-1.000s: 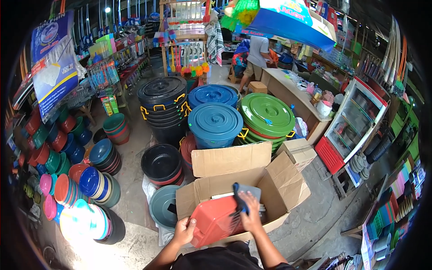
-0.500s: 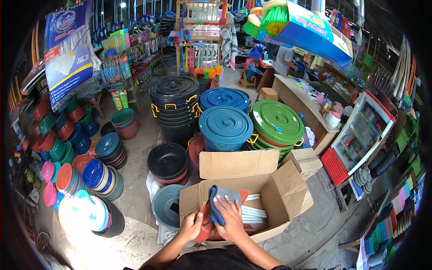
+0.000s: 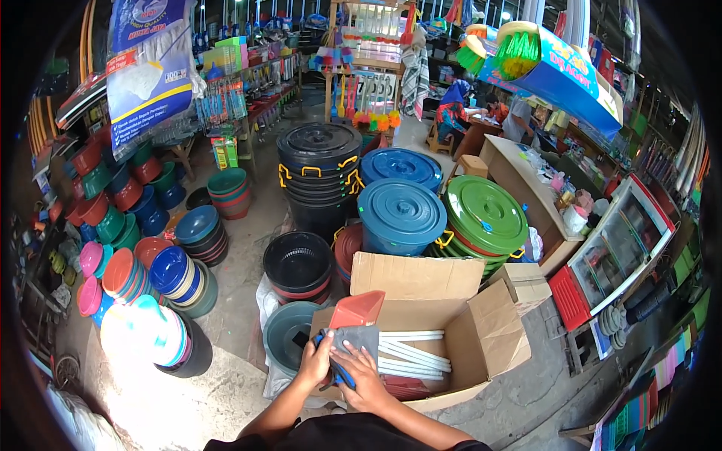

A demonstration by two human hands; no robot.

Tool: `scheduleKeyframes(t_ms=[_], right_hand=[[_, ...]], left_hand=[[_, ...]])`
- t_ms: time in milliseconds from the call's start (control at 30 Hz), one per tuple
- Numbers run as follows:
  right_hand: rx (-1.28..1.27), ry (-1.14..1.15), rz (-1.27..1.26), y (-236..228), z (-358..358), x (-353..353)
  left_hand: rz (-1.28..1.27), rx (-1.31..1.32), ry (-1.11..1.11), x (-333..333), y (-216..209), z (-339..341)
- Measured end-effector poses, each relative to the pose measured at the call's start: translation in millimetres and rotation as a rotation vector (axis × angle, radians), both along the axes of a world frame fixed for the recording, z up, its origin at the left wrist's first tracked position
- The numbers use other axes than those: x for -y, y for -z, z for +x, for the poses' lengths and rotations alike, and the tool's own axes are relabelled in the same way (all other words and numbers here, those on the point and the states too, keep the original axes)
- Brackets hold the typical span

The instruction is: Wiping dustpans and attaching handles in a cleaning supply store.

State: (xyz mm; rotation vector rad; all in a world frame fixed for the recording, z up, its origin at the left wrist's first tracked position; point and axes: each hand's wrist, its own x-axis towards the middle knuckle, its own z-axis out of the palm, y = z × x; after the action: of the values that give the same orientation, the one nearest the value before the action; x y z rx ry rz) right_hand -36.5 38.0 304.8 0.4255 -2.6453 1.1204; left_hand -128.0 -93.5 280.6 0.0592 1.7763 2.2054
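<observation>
Both hands over open box (image 3: 481, 338), at its left edge. Left hand (image 3: 316, 364) grasping red dustpan (image 3: 356, 310) together with grey cloth (image 3: 359, 340). Right hand (image 3: 365, 379) pressed on cloth, fingers wrapped round blue handle (image 3: 340, 372). White tubes (image 3: 414, 353) inside box, just beside. Black basket (image 3: 298, 259) behind.
</observation>
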Motion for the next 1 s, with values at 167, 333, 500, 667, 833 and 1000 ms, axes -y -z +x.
scheduleKeyframes(t_ms=[167, 333, 500, 667, 833, 1000], right_hand=[[-0.023, -0.086, 0.022, 7, 2, -3], [-0.104, -0.02, 0.324, -6, -16, -19], [-0.197, 0.093, 0.174, -24, -44, -22], [-0.23, 0.216, -0.096, -32, -75, -48], [-0.128, 0.127, -0.241, -13, -75, -54], [-0.086, -0.004, 0.237, -18, -27, -10]], left_hand=[[0.166, -0.023, -0.124, -2, -1, -16], [0.09, -0.032, -0.186, -9, -19, -24], [-0.031, -0.305, -0.041, -10, -17, -27], [-0.111, -0.256, 0.094, -16, -41, -11], [0.207, -0.007, -0.059, -18, -33, -21], [0.451, 0.213, -0.27, -5, -22, -44]])
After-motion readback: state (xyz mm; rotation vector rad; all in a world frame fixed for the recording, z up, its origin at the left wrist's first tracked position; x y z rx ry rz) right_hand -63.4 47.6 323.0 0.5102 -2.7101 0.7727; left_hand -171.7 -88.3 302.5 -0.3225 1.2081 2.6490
